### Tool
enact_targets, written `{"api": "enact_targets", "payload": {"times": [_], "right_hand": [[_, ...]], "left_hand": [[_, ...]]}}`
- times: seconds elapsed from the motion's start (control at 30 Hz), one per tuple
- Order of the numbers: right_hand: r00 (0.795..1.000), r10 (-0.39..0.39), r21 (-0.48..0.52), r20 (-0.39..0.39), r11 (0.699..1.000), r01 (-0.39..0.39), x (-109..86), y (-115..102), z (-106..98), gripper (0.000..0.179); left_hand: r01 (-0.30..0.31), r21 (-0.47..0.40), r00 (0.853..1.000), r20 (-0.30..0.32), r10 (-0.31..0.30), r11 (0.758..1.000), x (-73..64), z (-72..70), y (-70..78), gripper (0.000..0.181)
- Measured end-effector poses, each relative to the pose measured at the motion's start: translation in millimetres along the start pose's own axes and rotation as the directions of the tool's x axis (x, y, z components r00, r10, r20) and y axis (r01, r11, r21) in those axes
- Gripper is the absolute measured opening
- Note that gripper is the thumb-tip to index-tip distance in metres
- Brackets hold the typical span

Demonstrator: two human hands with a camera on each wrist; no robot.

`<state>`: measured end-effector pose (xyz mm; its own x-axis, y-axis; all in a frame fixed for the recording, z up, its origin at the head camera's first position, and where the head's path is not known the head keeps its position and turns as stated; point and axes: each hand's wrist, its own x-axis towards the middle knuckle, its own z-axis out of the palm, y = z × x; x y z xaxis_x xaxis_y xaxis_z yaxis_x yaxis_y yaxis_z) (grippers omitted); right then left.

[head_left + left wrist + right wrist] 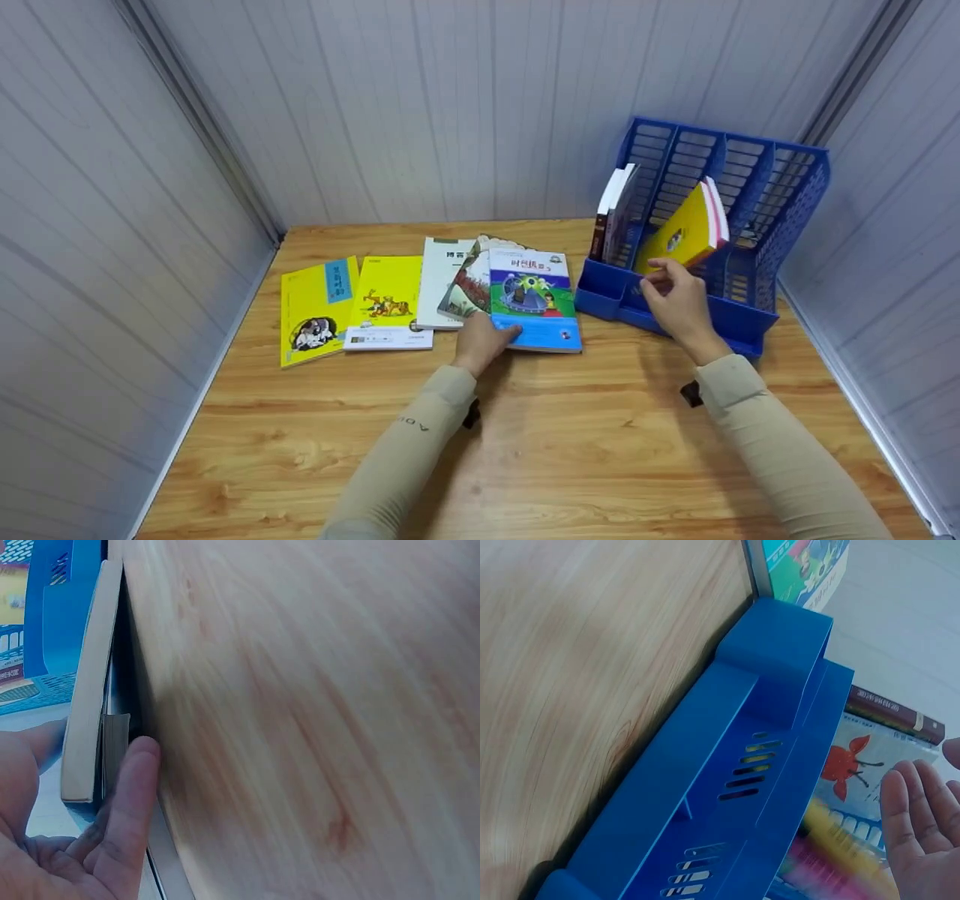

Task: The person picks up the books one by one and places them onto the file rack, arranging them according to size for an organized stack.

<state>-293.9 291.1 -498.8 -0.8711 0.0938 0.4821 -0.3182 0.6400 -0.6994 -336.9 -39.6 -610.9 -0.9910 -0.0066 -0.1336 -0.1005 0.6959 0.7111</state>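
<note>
My left hand [482, 343] grips the lower left edge of a blue and green illustrated book [534, 300], thumb over the cover. In the left wrist view a finger [135, 787] reaches under the page edges. Beneath that book lies a dark-patterned book [471, 285], partly covered. My right hand [677, 300] is at the front of a blue file rack [637, 296], close to a yellow book [679, 225] that leans inside it together with a pink-edged one. In the right wrist view the fingers [926, 802] are extended and the yellow book looks blurred.
Two upright books [615, 210] occupy the rack's left slot. Left of my left hand lie a white book [442, 289], a yellow tiger book [390, 300] and another yellow book [315, 315] on the wooden table [570, 442]. Pale panel walls [420, 112] enclose it.
</note>
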Motion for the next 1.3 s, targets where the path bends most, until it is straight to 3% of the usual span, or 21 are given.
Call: {"api": "enact_targets", "payload": {"times": [0.2,0.3,0.4,0.53,0.63,0.8,0.97,1.1,1.3], "right_hand": [[0.999,0.003,0.011,0.040,1.000,-0.003,-5.0,-2.1,2.5,0.030],[0.999,0.003,0.010,0.048,1.000,-0.003,-6.8,-2.7,3.9,0.029],[0.999,0.006,0.003,0.054,1.000,-0.007,-8.6,-4.1,5.3,0.028],[0.997,0.009,-0.004,0.071,1.000,-0.009,-11.0,-7.8,7.3,0.029],[0.997,0.008,0.000,0.082,1.000,-0.008,-12.5,-10.6,9.0,0.031],[0.996,-0.006,0.006,0.089,1.000,0.005,-14.3,-15.1,11.9,0.030],[0.994,-0.003,0.011,0.109,1.000,0.002,-15.4,-19.3,13.7,0.030],[0.992,0.001,0.025,0.128,1.000,-0.004,-16.4,-22.8,15.6,0.032],[0.984,0.023,0.018,0.179,0.999,-0.027,-19.3,-32.3,16.1,0.034]], "left_hand": [[0.059,-0.143,0.998,0.031,-0.055,0.988,-6.9,-11.3,14.6,0.046],[0.116,-0.305,0.993,0.066,-0.100,0.945,-9.3,-15.3,23.1,0.041],[0.174,-0.447,0.983,0.125,-0.131,0.877,-21.2,-25.7,39.3,0.040],[0.201,-0.501,0.977,0.167,-0.134,0.842,-27.9,-31.2,51.1,0.041],[0.185,-0.501,0.980,0.160,-0.119,0.846,-27.4,-31.0,54.2,0.040],[0.097,-0.515,0.992,0.118,-0.041,0.852,-27.3,-29.2,55.9,0.038],[0.039,-0.526,0.995,0.096,0.014,0.849,-27.5,-27.2,59.7,0.034],[0.022,-0.515,0.997,0.071,0.017,0.857,-25.8,-24.3,63.7,0.033],[-0.009,-0.541,0.999,0.026,0.028,0.841,-33.2,-25.9,73.6,0.029]]}}
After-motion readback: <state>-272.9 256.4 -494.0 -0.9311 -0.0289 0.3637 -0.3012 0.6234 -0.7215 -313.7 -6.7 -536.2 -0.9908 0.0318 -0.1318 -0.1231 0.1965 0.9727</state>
